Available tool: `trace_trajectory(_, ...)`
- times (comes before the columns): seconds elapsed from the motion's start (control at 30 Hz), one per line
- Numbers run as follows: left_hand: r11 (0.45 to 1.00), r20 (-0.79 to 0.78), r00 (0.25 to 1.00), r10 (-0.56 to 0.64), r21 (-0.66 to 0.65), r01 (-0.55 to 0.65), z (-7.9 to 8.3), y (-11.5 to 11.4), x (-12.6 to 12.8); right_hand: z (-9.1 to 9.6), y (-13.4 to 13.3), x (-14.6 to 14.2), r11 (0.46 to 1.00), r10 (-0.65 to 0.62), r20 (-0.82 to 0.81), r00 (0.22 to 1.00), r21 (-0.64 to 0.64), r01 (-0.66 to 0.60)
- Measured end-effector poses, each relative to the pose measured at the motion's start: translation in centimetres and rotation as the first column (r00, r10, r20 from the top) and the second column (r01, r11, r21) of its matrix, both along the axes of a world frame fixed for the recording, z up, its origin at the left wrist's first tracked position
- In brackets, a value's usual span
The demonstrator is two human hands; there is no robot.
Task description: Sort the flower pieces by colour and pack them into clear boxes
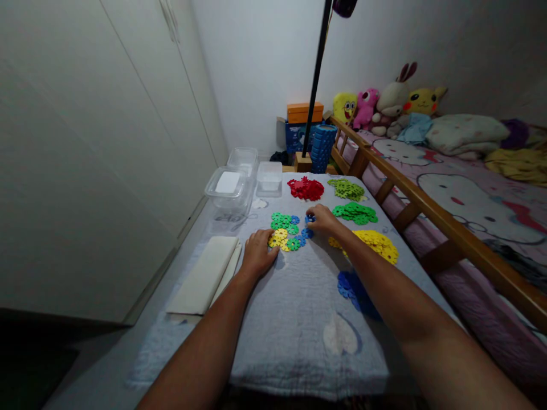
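Notched, flower-shaped interlocking discs lie joined flat in the middle of the cloth-covered table. Green discs (281,220) form the far part, yellow discs (280,234) the near left, and blue discs (306,233) the right side. My left hand (257,253) grips the left edge at the yellow discs, thumb and fingers closed about them. At the right side, my right hand (322,220) pinches a blue disc (309,218) between thumb and fingers, partly hiding it. Whether that disc is joined to the others I cannot tell.
Piles of red discs (306,188), light green discs (348,189), green discs (355,213), yellow discs (378,246) and blue discs (352,289) line the right. Clear plastic containers (226,191) stand far left, near a folded cream cloth (205,276). A wooden bed rail (401,182) borders the right.
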State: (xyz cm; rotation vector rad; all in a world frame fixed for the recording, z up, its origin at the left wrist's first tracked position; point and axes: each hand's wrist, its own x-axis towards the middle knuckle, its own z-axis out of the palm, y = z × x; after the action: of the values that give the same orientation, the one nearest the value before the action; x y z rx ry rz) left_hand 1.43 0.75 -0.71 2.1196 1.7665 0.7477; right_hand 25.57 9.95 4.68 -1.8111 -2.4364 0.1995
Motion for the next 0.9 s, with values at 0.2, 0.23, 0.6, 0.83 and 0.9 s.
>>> trace_trajectory(0.2,1.000,-0.005,1.000,-0.011,-0.006,0.011,0.1,0.1,0.0,2.5,-4.6,3.9,0.975,0.194,-0.158,0.968,-0.073,-0.208)
trace_trajectory(0.23,1.000,-0.005,1.000,-0.014,-0.007,0.013,0.1,0.1,0.0,2.8,-5.6,4.4,0.966,0.217,-0.169,0.962,-0.106,-0.236)
trace_trajectory(0.6,1.000,-0.002,1.000,0.000,0.003,0.000,0.1,0.2,-0.2,3.2,-13.4,6.1,0.886,0.321,-0.070,0.944,-0.330,-0.326)
trace_trajectory(0.83,1.000,0.000,1.000,-0.004,0.028,0.004,-0.2,0.3,-0.2,3.7,-13.3,5.5,0.876,0.326,-0.035,0.945,-0.365,-0.316)
trace_trajectory(0.9,1.000,0.003,1.000,-0.008,0.022,0.008,-0.2,0.3,-0.2,3.6,-11.9,4.9,0.896,0.314,-0.058,0.947,-0.311,-0.317)
